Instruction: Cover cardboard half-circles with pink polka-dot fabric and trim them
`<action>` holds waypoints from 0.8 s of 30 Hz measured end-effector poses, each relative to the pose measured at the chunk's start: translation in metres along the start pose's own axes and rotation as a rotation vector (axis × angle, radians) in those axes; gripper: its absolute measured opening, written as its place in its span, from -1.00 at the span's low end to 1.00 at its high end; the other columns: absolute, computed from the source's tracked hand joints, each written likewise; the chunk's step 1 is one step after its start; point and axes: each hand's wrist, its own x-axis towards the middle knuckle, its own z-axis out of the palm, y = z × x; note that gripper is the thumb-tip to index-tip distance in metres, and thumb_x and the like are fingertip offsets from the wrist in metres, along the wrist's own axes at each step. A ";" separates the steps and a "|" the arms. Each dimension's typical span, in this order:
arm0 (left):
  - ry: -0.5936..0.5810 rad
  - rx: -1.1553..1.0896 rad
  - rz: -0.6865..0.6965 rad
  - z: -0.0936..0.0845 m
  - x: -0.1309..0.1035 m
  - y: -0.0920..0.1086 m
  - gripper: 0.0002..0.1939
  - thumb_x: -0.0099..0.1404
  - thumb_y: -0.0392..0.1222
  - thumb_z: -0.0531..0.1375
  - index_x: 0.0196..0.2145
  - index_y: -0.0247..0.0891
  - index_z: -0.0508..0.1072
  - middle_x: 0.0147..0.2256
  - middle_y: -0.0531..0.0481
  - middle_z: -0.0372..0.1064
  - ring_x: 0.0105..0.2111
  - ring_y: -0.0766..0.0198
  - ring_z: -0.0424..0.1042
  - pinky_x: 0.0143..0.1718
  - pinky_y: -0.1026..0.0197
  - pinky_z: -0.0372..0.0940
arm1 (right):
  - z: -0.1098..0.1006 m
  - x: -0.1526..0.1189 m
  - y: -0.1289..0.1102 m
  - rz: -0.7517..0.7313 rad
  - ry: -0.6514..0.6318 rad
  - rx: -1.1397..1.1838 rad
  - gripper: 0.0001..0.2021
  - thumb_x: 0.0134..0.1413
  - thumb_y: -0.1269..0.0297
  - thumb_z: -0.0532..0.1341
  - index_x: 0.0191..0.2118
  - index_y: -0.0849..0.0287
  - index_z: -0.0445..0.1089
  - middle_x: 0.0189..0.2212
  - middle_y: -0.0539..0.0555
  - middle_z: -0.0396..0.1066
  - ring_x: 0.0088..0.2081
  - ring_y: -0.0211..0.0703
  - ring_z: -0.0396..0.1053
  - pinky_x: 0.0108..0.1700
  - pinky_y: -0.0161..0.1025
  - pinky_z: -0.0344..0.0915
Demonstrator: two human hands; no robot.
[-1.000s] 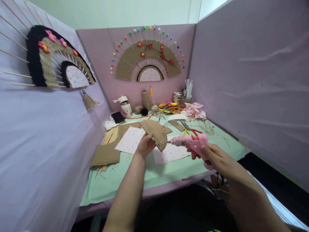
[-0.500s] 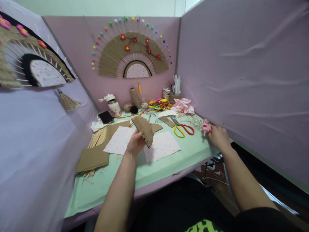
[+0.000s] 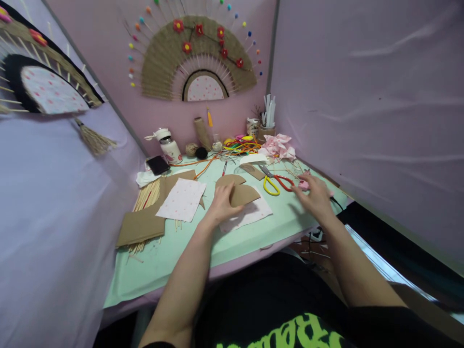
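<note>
Left hand [image 3: 222,205] grips brown semicircular cardboard piece [image 3: 245,195] over white pink-dotted sheet [image 3: 258,213]; contact unclear. Right hand [image 3: 316,199] open, fingers spread, right of the sheet. Judgement: level cardboard, light rim grip and even pressure should limit skew and creasing.

Pink and lilac cloth-like walls [image 3: 362,96] enclose a pale green table [image 3: 174,261]; the floor seems dark.

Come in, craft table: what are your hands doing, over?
Left hand gripping cardboard half-circle above dotted sheet. Right hand open, nothing held. Scissors and pink glue gun close by it.
</note>
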 end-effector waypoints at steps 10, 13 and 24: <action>-0.050 0.028 0.015 0.011 -0.005 -0.009 -0.12 -0.10 0.00 0.44 0.18 -0.21 0.30 0.09 -0.23 0.29 0.14 -0.22 0.17 0.21 -0.17 -0.01 | 0.038 -0.016 -0.059 -0.185 -0.415 0.353 -0.58 0.09 0.15 0.27 0.08 0.11 0.39 0.06 0.21 0.41 0.14 0.13 0.29 0.18 0.12 0.15; -0.067 0.036 0.003 0.013 -0.004 -0.012 -0.10 -0.12 -0.04 0.45 0.18 -0.20 0.30 0.09 -0.22 0.29 0.14 -0.21 0.17 0.20 -0.14 0.00 | 0.044 -0.022 -0.059 -0.166 -0.424 0.345 -0.65 0.10 0.19 0.26 0.02 0.11 0.44 0.02 0.20 0.44 0.12 0.13 0.31 0.18 0.14 0.12; -0.120 0.139 0.021 0.014 -0.006 -0.009 -0.04 -0.08 -0.01 0.41 0.25 -0.29 0.20 0.10 -0.28 0.28 0.16 -0.25 0.14 0.20 -0.18 0.01 | 0.041 -0.028 -0.062 -0.161 -0.445 0.302 -0.70 0.05 0.23 0.25 -0.06 0.09 0.45 -0.02 0.18 0.48 0.09 0.14 0.31 0.15 0.12 0.04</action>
